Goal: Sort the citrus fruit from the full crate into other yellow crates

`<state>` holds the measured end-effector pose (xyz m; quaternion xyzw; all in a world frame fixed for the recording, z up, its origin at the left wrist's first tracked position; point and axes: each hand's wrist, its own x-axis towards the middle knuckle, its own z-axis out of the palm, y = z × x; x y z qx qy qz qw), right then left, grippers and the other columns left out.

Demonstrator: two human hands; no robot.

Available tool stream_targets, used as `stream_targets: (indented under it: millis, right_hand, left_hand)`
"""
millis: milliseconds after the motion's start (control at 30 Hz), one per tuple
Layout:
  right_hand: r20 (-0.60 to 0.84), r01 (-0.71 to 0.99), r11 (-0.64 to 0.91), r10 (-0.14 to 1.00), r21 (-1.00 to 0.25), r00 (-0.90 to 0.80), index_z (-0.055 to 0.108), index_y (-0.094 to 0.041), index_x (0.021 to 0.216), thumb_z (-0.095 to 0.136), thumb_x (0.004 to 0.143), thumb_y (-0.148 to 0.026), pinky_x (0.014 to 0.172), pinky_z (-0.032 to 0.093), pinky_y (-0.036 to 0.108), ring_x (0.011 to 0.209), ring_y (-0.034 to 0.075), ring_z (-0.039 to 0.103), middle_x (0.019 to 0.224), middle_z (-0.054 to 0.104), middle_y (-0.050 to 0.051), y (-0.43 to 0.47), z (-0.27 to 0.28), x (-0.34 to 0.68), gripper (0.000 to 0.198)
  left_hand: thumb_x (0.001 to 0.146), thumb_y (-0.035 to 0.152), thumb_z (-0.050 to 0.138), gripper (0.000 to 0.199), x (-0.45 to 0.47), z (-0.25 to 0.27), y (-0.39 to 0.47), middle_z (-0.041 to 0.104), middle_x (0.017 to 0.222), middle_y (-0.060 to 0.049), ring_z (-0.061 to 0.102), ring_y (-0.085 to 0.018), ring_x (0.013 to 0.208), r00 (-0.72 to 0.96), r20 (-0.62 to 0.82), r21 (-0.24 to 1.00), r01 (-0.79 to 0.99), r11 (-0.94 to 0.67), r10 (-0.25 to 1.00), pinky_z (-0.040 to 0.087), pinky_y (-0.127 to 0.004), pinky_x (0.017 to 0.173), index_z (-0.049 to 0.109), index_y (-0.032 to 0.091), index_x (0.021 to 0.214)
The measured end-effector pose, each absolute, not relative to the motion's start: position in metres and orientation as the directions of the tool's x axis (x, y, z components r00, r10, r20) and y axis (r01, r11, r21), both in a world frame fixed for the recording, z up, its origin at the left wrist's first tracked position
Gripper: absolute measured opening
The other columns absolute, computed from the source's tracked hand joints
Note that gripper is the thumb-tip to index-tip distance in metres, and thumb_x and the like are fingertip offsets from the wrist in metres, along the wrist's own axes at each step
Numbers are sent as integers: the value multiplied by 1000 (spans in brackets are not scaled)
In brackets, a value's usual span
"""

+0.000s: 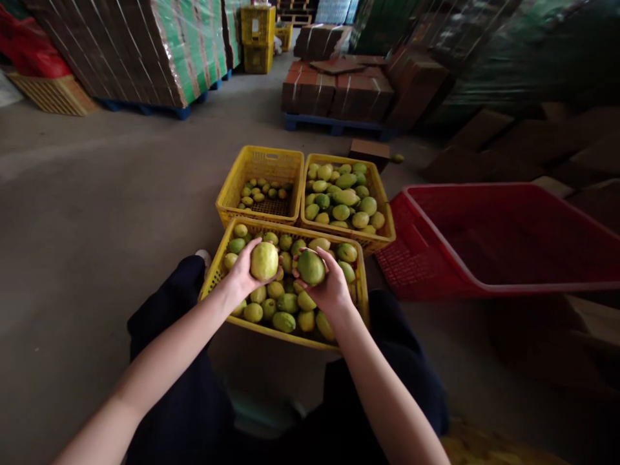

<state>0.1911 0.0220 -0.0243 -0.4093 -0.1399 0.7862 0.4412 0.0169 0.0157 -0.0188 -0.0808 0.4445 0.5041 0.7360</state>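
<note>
My left hand [243, 272] is closed around a pale yellow lemon [264, 261], above the left part of the near yellow crate [285, 337]. A greener lemon [310, 267] sits in my right hand [334, 284], its fingers curled round the fruit. Both lemons are held side by side, a little apart. Under my hands the near crate is filled with many green and yellow lemons [284, 321]. My hands and the held fruit hide part of that crate's contents.
Beyond it stand a yellow crate [259, 158] with small lemons at the bottom and another yellow crate [387, 223] heaped with larger ones. A big red basket [431, 271] stands at right. Farther back are bundled cardboard stacks [339, 90] on a blue pallet [314, 123].
</note>
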Motion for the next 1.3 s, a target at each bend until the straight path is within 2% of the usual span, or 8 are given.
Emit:
stream_targets:
  millis: [100, 200, 400, 633, 900, 1067, 1200, 1300]
  right_hand:
    - [-658, -571, -630, 727, -526, -197, 68, -22, 84, 69, 82, -36, 39, 41, 22, 53, 16, 60, 69, 71, 2, 25, -28, 191, 14]
    - [-711, -561, -646, 689, -518, -137, 66, -23, 83, 70, 82, -33, 38, 43, 23, 53, 17, 63, 68, 71, 1, 29, -36, 193, 11]
    - [-709, -549, -626, 700, -555, -82, 65, -24, 87, 71, 81, -32, 38, 42, 23, 50, 16, 61, 66, 69, -2, 36, -58, 196, 11]
    - [-688, -472, -621, 725, -626, -40, 61, -26, 84, 77, 78, -34, 37, 43, 25, 48, 17, 62, 63, 69, -2, 36, -79, 196, 19]
    - [-727, -515, -628, 687, -582, -16, 62, -27, 79, 80, 77, -36, 32, 41, 25, 43, 16, 57, 58, 67, -3, 33, -83, 187, 21]
    - [-742, -477, -685, 663, -550, -97, 63, -26, 83, 78, 79, -37, 37, 41, 23, 46, 15, 59, 59, 66, -4, 30, -68, 184, 20]
    - [-747, -530, -671, 657, -518, -101, 65, -25, 92, 67, 85, -30, 38, 42, 22, 47, 15, 59, 61, 66, -3, 26, -52, 181, 9]
    - [-745, -564, -660, 657, -495, -115, 66, -22, 93, 54, 88, -24, 40, 46, 24, 49, 17, 60, 62, 67, 0, 25, -43, 183, 13]
  left_hand:
    - [97, 35, 62, 16, 13, -17, 15, 75, 80, -5, 74, -23, 79, 102, -717, 307, -842, 444, 690, 62, -39, 80, 69, 20, 100]
    - [96, 36, 60, 21, 11, -16, 15, 75, 83, -7, 74, -25, 83, 86, -728, 296, -855, 426, 680, 62, -38, 76, 68, 20, 107]
    - [99, 38, 55, 27, 11, -16, 17, 73, 83, -7, 74, -24, 77, 77, -755, 292, -849, 439, 651, 64, -36, 70, 65, 20, 116]
    - [95, 38, 59, 27, 9, -22, 19, 74, 87, -7, 75, -28, 87, 68, -757, 278, -867, 414, 650, 66, -42, 73, 66, 25, 118]
    - [94, 40, 59, 24, 6, -31, 20, 72, 95, -9, 75, -30, 96, 88, -737, 291, -854, 432, 670, 65, -42, 77, 67, 27, 112]
    - [94, 42, 61, 26, 4, -36, 20, 72, 95, -9, 75, -29, 91, 87, -712, 314, -848, 426, 697, 65, -42, 76, 66, 27, 114]
    - [98, 41, 57, 25, 8, -23, 19, 71, 89, -8, 74, -25, 79, 56, -763, 276, -873, 403, 644, 65, -38, 68, 65, 24, 114]
    - [100, 39, 54, 24, 12, -13, 18, 71, 85, -7, 74, -24, 73, 54, -789, 263, -870, 416, 612, 65, -36, 61, 65, 21, 112]
